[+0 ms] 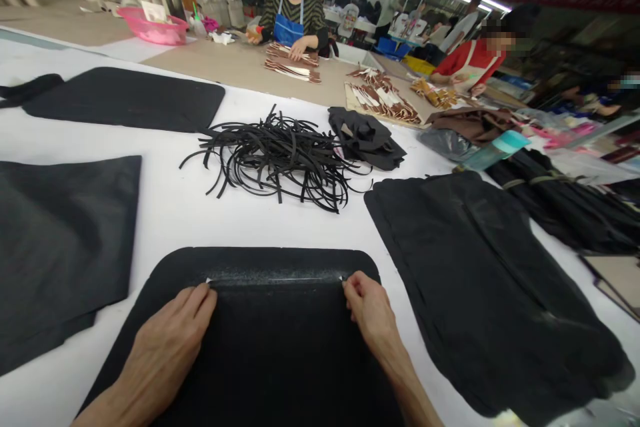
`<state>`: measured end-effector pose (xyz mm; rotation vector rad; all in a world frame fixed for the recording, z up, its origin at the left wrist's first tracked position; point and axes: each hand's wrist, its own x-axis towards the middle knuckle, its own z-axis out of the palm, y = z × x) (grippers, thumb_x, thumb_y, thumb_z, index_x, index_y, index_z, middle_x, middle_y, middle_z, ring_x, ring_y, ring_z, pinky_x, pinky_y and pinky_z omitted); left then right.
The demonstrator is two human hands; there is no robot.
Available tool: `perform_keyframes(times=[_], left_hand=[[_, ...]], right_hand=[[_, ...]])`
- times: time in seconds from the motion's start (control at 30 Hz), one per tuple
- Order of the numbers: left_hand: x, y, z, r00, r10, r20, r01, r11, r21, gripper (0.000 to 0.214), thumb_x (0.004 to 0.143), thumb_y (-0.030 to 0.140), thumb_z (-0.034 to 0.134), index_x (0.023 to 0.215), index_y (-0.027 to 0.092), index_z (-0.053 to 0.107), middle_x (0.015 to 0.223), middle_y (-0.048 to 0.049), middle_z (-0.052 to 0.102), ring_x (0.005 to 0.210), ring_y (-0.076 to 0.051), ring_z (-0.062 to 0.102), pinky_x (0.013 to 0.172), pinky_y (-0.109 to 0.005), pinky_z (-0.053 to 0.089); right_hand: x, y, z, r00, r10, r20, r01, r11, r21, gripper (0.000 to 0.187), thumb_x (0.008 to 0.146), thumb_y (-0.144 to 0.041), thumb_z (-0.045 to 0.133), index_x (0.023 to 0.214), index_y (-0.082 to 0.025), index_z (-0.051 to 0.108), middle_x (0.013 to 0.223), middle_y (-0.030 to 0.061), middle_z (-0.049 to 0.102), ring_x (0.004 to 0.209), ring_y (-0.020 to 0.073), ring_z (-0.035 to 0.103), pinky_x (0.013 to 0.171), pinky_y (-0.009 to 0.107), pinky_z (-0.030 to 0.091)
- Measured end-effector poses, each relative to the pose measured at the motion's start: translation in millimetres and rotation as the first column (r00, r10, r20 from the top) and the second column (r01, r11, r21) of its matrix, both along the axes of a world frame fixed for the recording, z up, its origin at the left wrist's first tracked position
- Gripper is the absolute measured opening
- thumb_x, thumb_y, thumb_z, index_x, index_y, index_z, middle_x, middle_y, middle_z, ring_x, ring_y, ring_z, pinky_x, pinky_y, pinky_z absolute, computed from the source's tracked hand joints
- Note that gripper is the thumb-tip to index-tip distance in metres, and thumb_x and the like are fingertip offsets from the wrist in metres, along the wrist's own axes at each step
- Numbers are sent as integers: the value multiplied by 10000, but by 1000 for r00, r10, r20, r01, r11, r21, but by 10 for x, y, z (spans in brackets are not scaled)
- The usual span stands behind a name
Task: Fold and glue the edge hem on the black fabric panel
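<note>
A black rounded fabric panel (270, 340) lies flat on the white table in front of me. A thin shiny strip (275, 279) runs across it near its far edge. My left hand (170, 340) rests on the panel with its fingertips pinched at the strip's left end. My right hand (367, 310) is curled, its fingertips pinched at the strip's right end. Both hands press down on the panel.
A tangle of black straps (275, 157) lies beyond the panel. Stacks of black fabric sit at the right (480, 280), the left (55, 247) and the far left (125, 99). A folded black cloth (365, 137) lies by the straps. People work at a far table (240, 67).
</note>
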<state>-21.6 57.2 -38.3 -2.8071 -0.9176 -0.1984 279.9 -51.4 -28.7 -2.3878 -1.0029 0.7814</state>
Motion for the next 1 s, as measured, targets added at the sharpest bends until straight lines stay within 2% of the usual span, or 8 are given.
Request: perform_keyframes(times=[0.1, 0.3, 0.47, 0.57, 0.7, 0.77, 0.83, 1.0], left_hand=[[11, -114, 44, 998, 28, -60, -26, 999, 19, 483, 720, -84, 359, 1106, 60, 611, 1075, -166, 593, 966, -265, 544, 839, -365, 447], [180, -237, 156, 962, 141, -234, -140, 990, 23, 632, 740, -94, 406, 1289, 210, 482, 1003, -119, 586, 894, -253, 557, 778, -362, 474], [253, -263, 186, 945, 161, -285, -155, 987, 44, 611, 756, -51, 438, 1303, 221, 461, 1006, -135, 575, 895, -265, 553, 782, -370, 480], [249, -282, 176, 944, 169, -284, -164, 986, 42, 602, 758, -40, 444, 1301, 219, 463, 1021, -146, 572, 905, -266, 555, 797, -369, 480], [254, -301, 166, 944, 180, -275, -174, 984, 44, 583, 773, -26, 439, 1306, 209, 455, 1044, -164, 569, 927, -274, 555, 819, -380, 476], [257, -297, 163, 947, 182, -263, -180, 983, 35, 582, 775, -24, 437, 1310, 204, 449, 1049, -165, 571, 943, -279, 552, 829, -389, 473], [249, -280, 158, 954, 179, -242, -182, 983, 12, 583, 773, -26, 436, 1309, 201, 451, 1054, -156, 576, 961, -283, 548, 837, -395, 474], [175, -207, 151, 967, 208, -149, -218, 974, -59, 523, 748, -66, 400, 1210, 128, 552, 1090, -137, 598, 988, -258, 545, 878, -378, 468]], right_hand=[[-5, -7, -32, 1000, -1, 30, 0, 1000, 19, 206, 831, -312, 421, 648, -220, 445, 561, -13, 530, 479, 117, 477, 440, 231, 282], [-14, -11, -65, 982, -11, 191, 14, 1000, -14, 161, 839, -314, 435, 707, -223, 433, 543, -36, 509, 494, 131, 479, 469, 236, 274], [-45, -43, 46, 863, 110, 492, -35, 987, -160, 126, 887, -322, 434, 801, -229, 440, 604, -20, 540, 535, 178, 513, 490, 278, 278], [-239, -52, 98, 743, 220, 633, -211, 973, -91, 156, 908, -187, 363, 952, -201, 512, 859, 63, 603, 669, 203, 561, 546, 309, 351], [-687, 3, 51, 643, 414, 645, -561, 827, 28, 408, 826, -13, 394, 1173, -193, 510, 1121, 85, 560, 987, 237, 517, 831, 362, 406], [-864, 48, -12, 623, 463, 630, -611, 792, 23, 452, 808, -4, 419, 1209, -193, 506, 1158, 79, 553, 1043, 253, 485, 898, 388, 389], [-952, 83, -69, 606, 482, 633, -618, 786, -6, 451, 811, -28, 442, 1233, -177, 499, 1163, 86, 553, 1051, 270, 474, 920, 413, 386], [-948, 98, -91, 538, 533, 653, -649, 756, -83, 474, 799, -42, 468, 1262, -142, 482, 1081, 99, 574, 984, 276, 491, 896, 424, 417]])
